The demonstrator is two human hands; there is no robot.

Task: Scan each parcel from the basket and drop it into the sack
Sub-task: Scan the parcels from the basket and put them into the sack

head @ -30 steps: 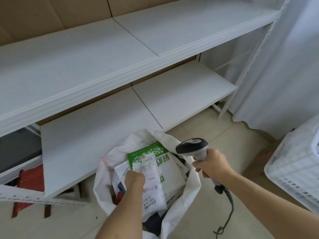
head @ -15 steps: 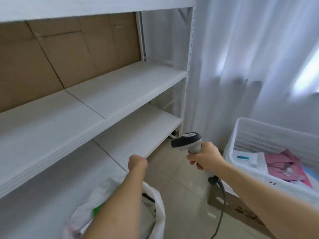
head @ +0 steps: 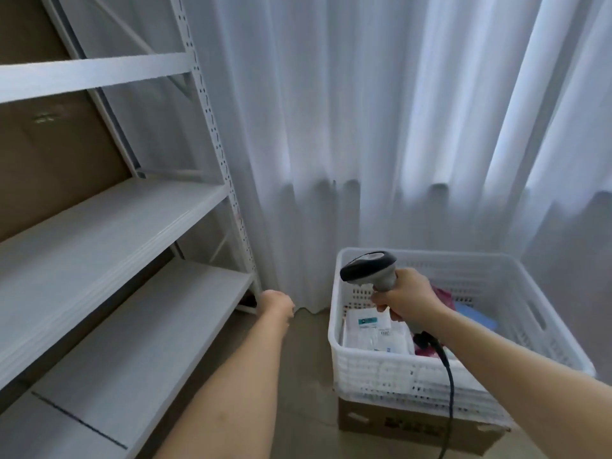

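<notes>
Right hand (head: 409, 298) fingers wrap scanner (head: 372, 270) above basket (head: 397, 366) — left hand (head: 276, 301) outstretched, fingers curled, empty.

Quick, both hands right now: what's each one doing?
Left hand: fingers curled, holding nothing.
Right hand: grips the scanner above the basket.

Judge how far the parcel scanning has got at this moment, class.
Done: nothing can be confirmed, since the sack is out of view. In hand: the right hand grips the scanner over the basket; the left hand holds nothing. Left: a white parcel and pink and blue ones remain inside.
</notes>
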